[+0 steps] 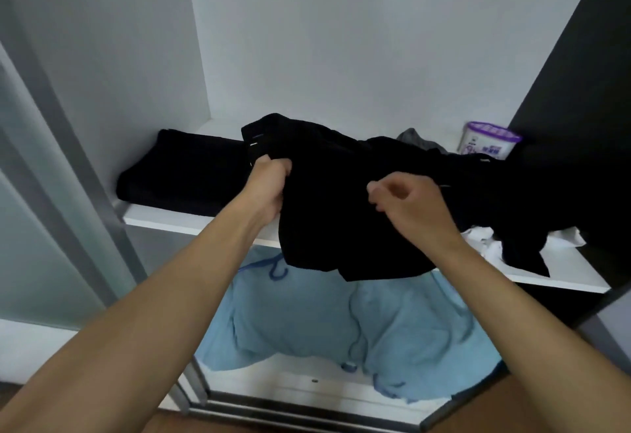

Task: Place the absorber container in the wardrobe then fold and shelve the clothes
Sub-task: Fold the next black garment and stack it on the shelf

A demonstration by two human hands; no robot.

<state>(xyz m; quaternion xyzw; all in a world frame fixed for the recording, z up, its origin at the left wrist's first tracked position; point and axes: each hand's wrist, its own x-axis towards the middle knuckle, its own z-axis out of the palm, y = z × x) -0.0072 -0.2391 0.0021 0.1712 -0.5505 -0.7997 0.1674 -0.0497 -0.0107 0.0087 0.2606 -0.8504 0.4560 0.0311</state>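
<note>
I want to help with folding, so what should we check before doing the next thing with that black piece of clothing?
1. Absorber container on the shelf: ok, back right.
2. Left hand grips the black garment: ok.
3. Right hand pinches it: ok.
4. Garment lying flat for folding: not ok, bunched and hanging over the shelf edge.
5. Free spot beside the folded black pile: cannot tell, the garment covers it.
6. White cloth clear of the garment: not ok, partly underneath.
</note>
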